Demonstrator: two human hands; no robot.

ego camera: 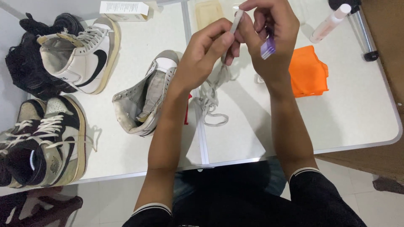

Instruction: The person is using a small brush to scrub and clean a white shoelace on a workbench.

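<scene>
Both hands raised together, left hand [210, 46] pinching dirty white shoelace [236, 21], right hand [269, 29] clamping purple-bristled brush [268, 47]; risk: lace slipping loose if pinch weakened.

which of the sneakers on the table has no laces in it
The grey and white high-top sneaker lying nearest the left hand: its tongue is bare and open, while the other sneakers at the left are all laced.

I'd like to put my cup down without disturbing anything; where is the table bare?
The near right of the white folding table, below the orange folded cloth, is free. So is a patch between the laceless grey-and-white high-top sneaker and the front edge. The left end is crowded with sneakers.
</scene>
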